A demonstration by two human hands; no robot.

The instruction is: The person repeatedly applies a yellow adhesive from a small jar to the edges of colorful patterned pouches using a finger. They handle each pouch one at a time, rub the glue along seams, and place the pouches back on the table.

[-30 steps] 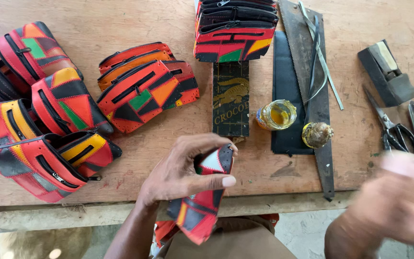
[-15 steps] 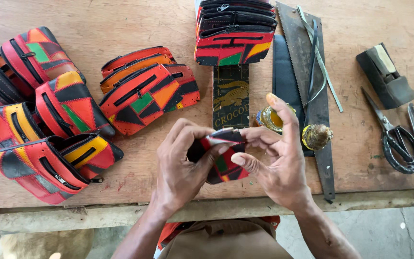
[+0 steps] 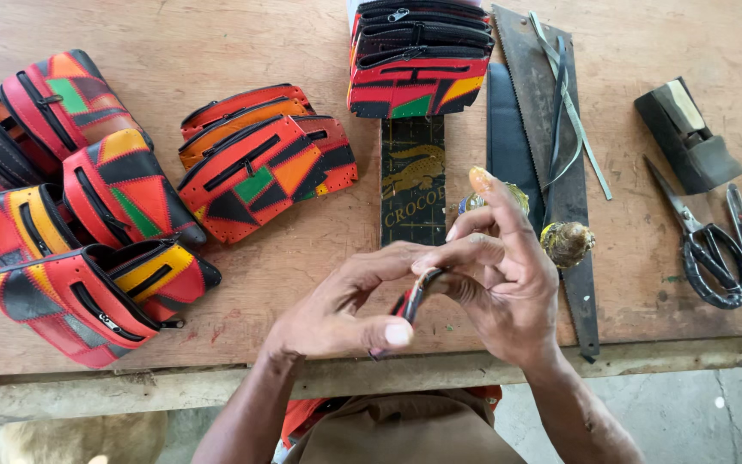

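Patchwork pouch (image 3: 411, 298) — stitched leather in red, black and orange panels — was seen almost edge-on, a thin dark sliver pinched between both hands just above the near edge of the worn wooden workbench (image 3: 216, 34). The left hand (image 3: 337, 311) clamped its lower part, thumb pressed flat along the bottom and fingers curled over the top. The right hand (image 3: 500, 275) gripped its upper edge with thumb and bent fingers, while the forefinger stuck up straight, free of the piece.

Half a second before, the pouch had faced the camera with its coloured panels showing; it had since been turned on edge, and the hands had closed nearer together.

Behind the hands lay a dark rectangular card (image 3: 412, 182) with a gold reptile printed on it, and beside it a long toothed saw blade (image 3: 551, 155) with a small round jar (image 3: 567, 243) resting against it. Finished zip pouches (image 3: 259, 172) — glossy, rounded — lay in clusters to the left, with a stack (image 3: 418, 56) at the far edge. Black-handled scissors (image 3: 706, 249) lay to the right.
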